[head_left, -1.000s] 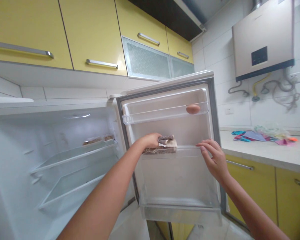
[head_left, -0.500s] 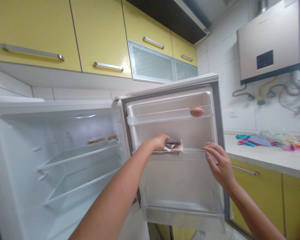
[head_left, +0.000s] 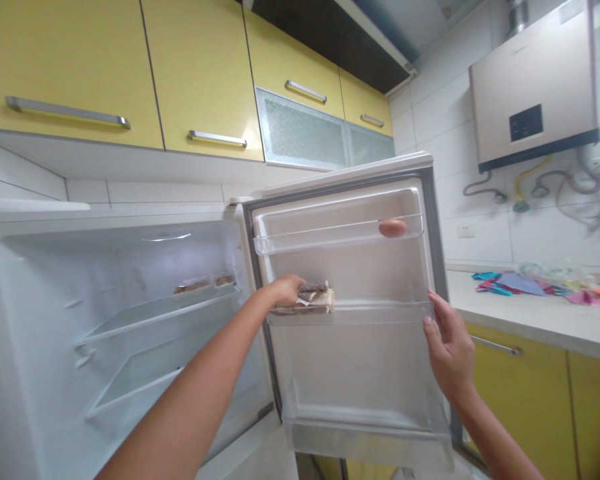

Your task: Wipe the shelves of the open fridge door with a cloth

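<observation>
Best to keep the folded brown-and-cream cloth (head_left: 322, 298) firmly under control by its left end, with the left hand (head_left: 286, 291) closed there and pinching the fabric, fingertips partly hidden. Location of the cloth: at the middle rack (head_left: 380, 313) of the open refrigerator door (head_left: 360, 373), toward the hinge side, lower part visible through the clear front wall. Right hand (head_left: 450, 350) by the other end of this rack, near the free edge of the door, fingers loosely bent, thumb held apart; impossible to tell about real contact there. Better, in judgement, to steady the door at this edge against a possible swing. Press the cloth down evenly, with moderate force, and keep loose folds from catching on the rim. Avoid shaking the door, because of a brown egg (head_left: 393, 228) lying in the upper rack (head_left: 320, 239) and perhaps liable to roll. Keep the left forearm clear of the interior shelves (head_left: 155, 313).
</observation>
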### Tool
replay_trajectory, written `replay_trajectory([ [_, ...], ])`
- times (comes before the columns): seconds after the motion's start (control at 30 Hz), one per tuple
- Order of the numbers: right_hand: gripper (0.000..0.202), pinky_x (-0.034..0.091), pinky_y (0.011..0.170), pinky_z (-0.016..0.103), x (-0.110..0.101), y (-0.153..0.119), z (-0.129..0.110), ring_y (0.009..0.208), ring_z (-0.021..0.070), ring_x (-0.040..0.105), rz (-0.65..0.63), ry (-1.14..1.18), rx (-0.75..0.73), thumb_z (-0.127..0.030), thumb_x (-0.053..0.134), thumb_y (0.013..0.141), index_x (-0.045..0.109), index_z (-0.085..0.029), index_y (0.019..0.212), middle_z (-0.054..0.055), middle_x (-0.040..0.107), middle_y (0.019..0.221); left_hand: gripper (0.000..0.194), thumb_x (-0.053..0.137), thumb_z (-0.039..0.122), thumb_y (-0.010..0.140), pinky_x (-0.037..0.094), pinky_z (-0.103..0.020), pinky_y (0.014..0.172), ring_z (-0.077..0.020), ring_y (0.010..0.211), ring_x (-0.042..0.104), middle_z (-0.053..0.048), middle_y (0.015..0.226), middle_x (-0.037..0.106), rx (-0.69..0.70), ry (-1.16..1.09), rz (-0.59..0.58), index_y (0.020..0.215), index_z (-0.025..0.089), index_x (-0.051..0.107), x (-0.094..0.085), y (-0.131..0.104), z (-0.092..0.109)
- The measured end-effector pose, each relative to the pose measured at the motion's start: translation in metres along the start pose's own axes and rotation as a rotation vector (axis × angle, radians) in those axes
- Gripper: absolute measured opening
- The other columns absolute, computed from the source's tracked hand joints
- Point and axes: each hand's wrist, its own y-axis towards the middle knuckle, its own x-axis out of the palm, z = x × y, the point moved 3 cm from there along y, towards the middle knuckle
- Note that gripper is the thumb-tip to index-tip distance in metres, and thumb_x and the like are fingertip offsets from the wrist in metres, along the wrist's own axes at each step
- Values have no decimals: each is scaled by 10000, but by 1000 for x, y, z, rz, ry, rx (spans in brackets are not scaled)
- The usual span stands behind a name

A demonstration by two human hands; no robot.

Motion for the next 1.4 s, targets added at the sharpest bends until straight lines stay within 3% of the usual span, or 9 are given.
replay_trajectory([
  [0.1,467,465,1121,556,2,-4,-2,1331,291,569,22,70,71,-395,534,958,578,-253,1401,119,607,1441,292,779,284,592,437,-276,674,-217,744,646,-39,806,770,-2,-14,-1,870,192,785,2,5,6],
  [0.2,469,439,1144,579,1,-6,-3,1351,297,558,29,99,105,-397,528,957,585,-258,1401,114,608,1449,283,755,312,615,421,-267,666,-205,735,635,-5,784,754,11,-20,0,874,201,785,7,17,25],
  [0.5,463,414,1171,559,-4,-14,-7,1373,295,543,48,128,134,-391,511,949,620,-254,1377,97,616,1450,347,776,296,649,419,-272,654,-209,802,658,-55,918,774,178,-82,-40,987,218,770,25,72,136],
  [0.63,502,419,1160,558,-2,-16,-10,1355,309,559,73,64,146,-422,485,954,605,-209,1393,122,628,1431,318,771,385,670,437,-263,652,-176,725,630,-24,823,735,217,-143,-74,935,209,753,30,87,167],
  [0.87,538,422,1154,537,9,-20,-17,1384,303,533,116,-77,84,-427,392,1007,524,-172,1462,157,583,1474,292,707,314,677,468,-223,657,-141,757,605,54,804,654,262,-329,-218,953,219,712,31,83,164],
  [1.07,526,435,1146,530,9,-26,-23,1364,303,553,170,-122,7,-412,397,1017,530,-147,1452,176,595,1454,302,709,306,632,495,-237,636,-150,741,626,44,829,673,247,-389,-326,916,207,697,28,84,167],
  [1.23,529,432,1147,532,6,-25,-26,1369,306,546,141,-139,0,-414,412,1009,516,-167,1465,166,588,1465,287,758,294,592,487,-247,643,-161,724,628,48,774,681,242,-277,-308,868,224,720,21,81,163],
  [1.4,544,425,1150,556,6,-22,-26,1366,312,546,109,-120,47,-436,404,998,512,-186,1469,151,568,1490,341,762,310,643,497,-272,715,-194,786,661,-8,867,753,190,-136,-185,969,212,750,23,74,142],
])
